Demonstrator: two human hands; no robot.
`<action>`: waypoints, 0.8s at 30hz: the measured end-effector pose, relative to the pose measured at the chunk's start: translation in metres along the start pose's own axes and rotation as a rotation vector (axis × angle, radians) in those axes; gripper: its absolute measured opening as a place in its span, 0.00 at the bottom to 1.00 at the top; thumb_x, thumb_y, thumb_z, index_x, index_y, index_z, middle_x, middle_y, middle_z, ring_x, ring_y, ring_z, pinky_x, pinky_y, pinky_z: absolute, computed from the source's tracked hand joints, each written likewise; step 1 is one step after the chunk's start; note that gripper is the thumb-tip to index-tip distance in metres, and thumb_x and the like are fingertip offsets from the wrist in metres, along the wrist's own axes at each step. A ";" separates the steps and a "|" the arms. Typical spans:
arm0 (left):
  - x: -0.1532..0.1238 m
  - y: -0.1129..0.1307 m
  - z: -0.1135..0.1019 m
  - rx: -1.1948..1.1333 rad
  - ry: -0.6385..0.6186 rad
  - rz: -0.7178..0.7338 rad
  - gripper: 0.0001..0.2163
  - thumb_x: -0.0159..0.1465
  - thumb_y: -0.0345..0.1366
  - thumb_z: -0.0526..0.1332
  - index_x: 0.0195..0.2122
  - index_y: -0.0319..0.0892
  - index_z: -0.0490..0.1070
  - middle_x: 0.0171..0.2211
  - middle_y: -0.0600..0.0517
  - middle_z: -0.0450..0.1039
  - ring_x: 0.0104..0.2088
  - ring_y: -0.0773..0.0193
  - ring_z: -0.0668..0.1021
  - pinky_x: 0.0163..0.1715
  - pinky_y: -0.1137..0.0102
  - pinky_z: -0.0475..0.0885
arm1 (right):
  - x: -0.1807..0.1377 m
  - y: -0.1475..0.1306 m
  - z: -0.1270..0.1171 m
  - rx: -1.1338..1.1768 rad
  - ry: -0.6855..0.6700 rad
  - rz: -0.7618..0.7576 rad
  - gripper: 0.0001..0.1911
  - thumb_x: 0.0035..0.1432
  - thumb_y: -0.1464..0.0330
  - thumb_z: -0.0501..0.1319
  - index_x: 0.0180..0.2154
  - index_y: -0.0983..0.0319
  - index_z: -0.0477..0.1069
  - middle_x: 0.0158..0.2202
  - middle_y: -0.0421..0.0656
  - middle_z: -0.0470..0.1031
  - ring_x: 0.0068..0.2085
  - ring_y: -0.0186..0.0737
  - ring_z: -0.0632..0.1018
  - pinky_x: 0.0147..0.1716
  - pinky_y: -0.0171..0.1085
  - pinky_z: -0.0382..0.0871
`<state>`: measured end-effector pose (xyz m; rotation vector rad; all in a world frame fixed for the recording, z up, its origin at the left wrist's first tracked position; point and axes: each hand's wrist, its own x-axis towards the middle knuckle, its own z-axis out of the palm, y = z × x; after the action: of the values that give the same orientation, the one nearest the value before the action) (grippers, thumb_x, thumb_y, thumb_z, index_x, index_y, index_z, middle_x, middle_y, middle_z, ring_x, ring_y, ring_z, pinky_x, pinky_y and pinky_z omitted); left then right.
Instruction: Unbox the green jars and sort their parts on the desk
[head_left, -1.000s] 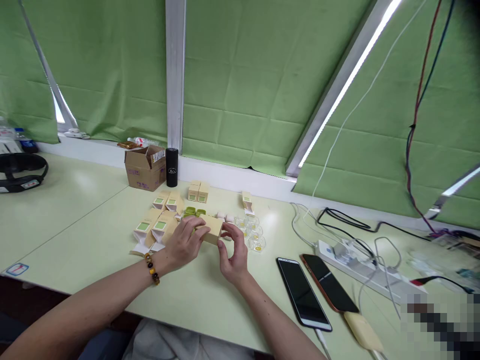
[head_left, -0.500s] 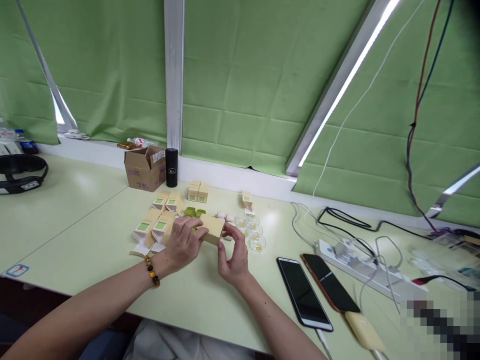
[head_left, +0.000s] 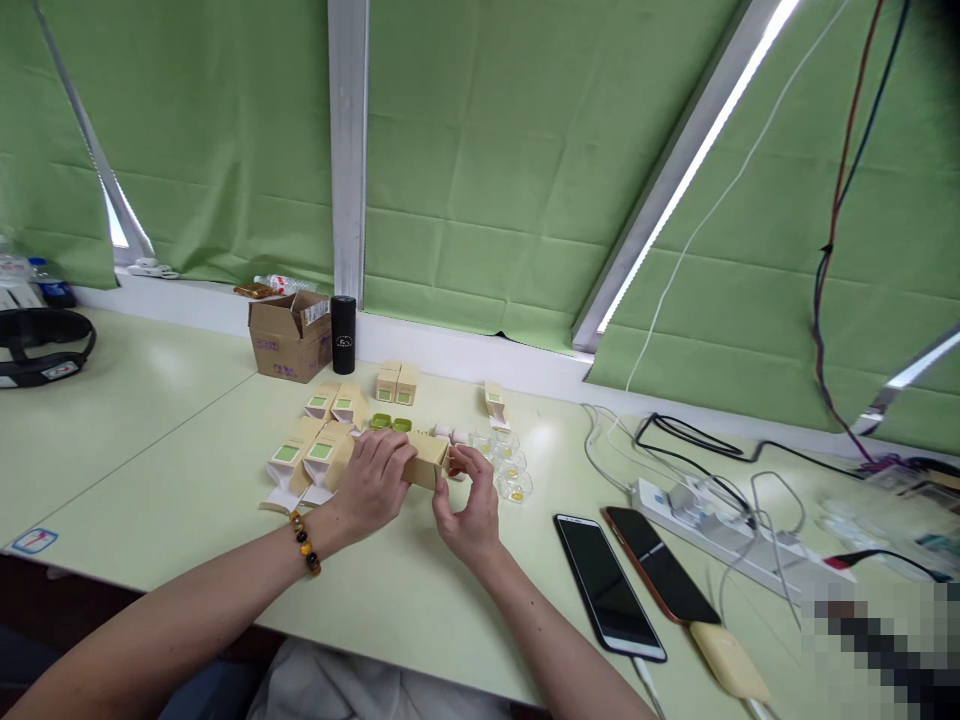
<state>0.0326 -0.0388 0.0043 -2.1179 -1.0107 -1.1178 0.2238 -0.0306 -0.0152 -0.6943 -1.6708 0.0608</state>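
My left hand [head_left: 373, 485], with a bead bracelet at the wrist, wraps around a small tan carton [head_left: 426, 460] held just above the table. My right hand [head_left: 469, 500] pinches the carton's right end with fingers and thumb. Beside the left hand lie several tan cartons with green labels [head_left: 311, 450], some with open flaps. Two green lids [head_left: 390, 423] sit just behind the held carton. Small clear jars with yellow contents [head_left: 510, 470] stand to the right of my right hand.
A brown cardboard box [head_left: 289, 337] and a black cylinder [head_left: 343, 335] stand at the back by the window ledge. Two phones [head_left: 630, 580] lie to the right, beyond them a power strip [head_left: 720, 535] with tangled cables. A black headset [head_left: 41, 345] lies far left.
The carton has tipped lower and flatter between my hands, and my right fingers have closed on its right end. Both arms stay in place.
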 end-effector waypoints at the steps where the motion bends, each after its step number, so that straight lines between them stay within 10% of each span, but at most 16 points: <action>1: 0.000 0.000 0.000 -0.015 -0.017 -0.003 0.20 0.61 0.24 0.59 0.55 0.41 0.64 0.51 0.40 0.71 0.54 0.45 0.73 0.54 0.47 0.71 | 0.000 0.000 0.000 -0.007 -0.003 0.009 0.28 0.63 0.72 0.61 0.63 0.58 0.60 0.53 0.53 0.73 0.46 0.48 0.80 0.40 0.48 0.81; 17: -0.003 -0.005 0.003 -0.200 -0.175 -0.037 0.32 0.59 0.18 0.55 0.65 0.40 0.56 0.56 0.37 0.69 0.55 0.47 0.73 0.52 0.50 0.75 | -0.002 0.004 -0.004 0.019 -0.036 0.226 0.17 0.73 0.70 0.48 0.61 0.59 0.60 0.40 0.45 0.77 0.28 0.38 0.76 0.30 0.39 0.75; 24: -0.001 -0.002 -0.001 -0.186 -0.199 -0.003 0.20 0.64 0.21 0.55 0.56 0.44 0.62 0.55 0.39 0.68 0.49 0.52 0.75 0.41 0.59 0.77 | 0.006 0.004 -0.003 0.101 0.080 0.232 0.17 0.75 0.68 0.50 0.61 0.57 0.61 0.55 0.52 0.76 0.44 0.42 0.82 0.39 0.42 0.79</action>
<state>0.0302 -0.0383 0.0041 -2.4161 -1.0332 -1.0536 0.2278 -0.0257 -0.0106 -0.8005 -1.4942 0.2775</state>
